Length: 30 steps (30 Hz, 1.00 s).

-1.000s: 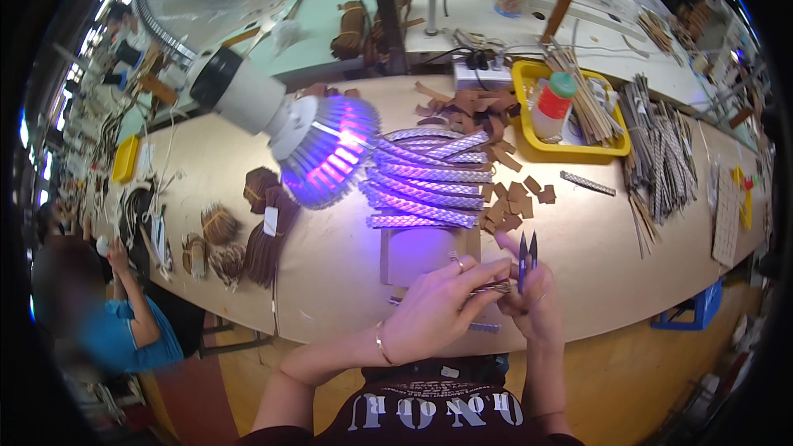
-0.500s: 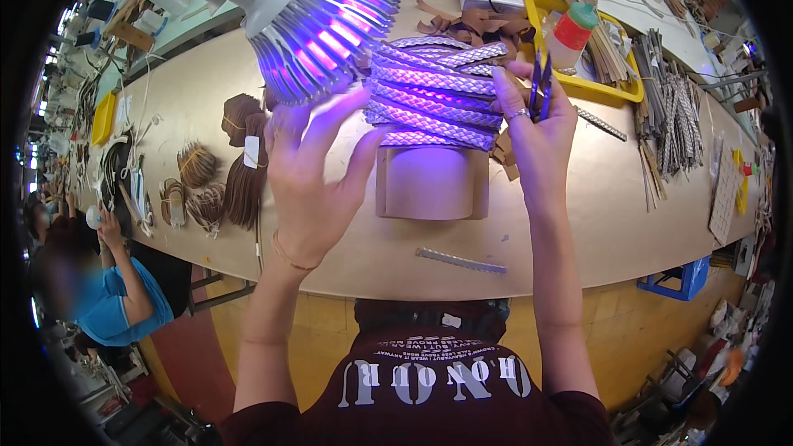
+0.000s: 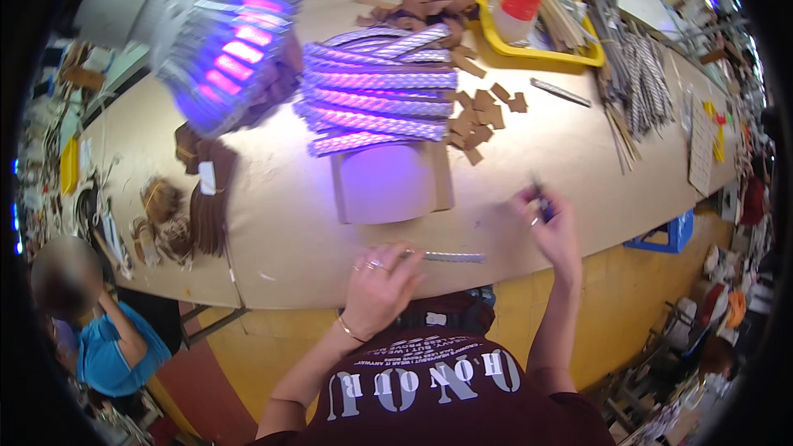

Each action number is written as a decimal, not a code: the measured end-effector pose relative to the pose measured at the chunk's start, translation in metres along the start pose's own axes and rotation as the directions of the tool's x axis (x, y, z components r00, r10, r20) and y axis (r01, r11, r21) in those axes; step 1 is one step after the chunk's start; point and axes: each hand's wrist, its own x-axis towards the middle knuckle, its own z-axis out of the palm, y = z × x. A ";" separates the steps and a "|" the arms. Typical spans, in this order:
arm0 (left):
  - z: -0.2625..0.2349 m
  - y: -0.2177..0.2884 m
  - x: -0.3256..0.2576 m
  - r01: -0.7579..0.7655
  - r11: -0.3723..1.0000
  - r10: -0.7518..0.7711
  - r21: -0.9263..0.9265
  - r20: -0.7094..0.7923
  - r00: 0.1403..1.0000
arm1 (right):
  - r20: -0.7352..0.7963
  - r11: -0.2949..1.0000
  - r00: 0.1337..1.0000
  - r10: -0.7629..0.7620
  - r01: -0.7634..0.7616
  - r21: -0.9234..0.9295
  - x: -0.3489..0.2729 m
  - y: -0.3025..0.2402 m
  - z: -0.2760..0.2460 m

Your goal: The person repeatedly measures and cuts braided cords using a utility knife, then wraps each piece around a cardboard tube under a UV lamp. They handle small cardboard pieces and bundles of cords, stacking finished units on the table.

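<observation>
pulled back from the pile of patterned strips (image 3: 376, 95) to the near table (image 3: 273, 239) edge, left hand (image 3: 382, 285) now loosely curled with fingertips on a single strip (image 3: 446, 257) lying there, right hand (image 3: 549, 219) closed around a small dark tool (image 3: 541, 198) (blurred), just beside the cardboard block (image 3: 388, 186)

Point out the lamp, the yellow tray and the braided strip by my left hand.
Lamp (image 3: 227, 58), head view, on its glowing purple face.
Yellow tray (image 3: 541, 54), head view, on its front rim.
Braided strip (image 3: 454, 257), head view, on its middle, right of the left hand (image 3: 380, 285).
</observation>
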 end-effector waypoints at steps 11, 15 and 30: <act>0.023 0.034 0.052 0.162 0.977 -0.093 -0.137 0.409 0.908 | -0.025 0.997 0.999 -0.044 0.046 0.068 -0.057 0.030 0.014; 0.007 0.041 0.063 0.425 0.637 -0.242 -0.643 0.357 0.902 | -0.063 0.964 0.976 0.210 -0.196 0.180 -0.046 0.029 0.005; -0.060 0.043 0.069 0.195 0.312 -0.637 -0.930 -0.053 0.769 | 0.243 0.778 0.961 -0.135 -0.049 0.627 -0.022 -0.047 0.030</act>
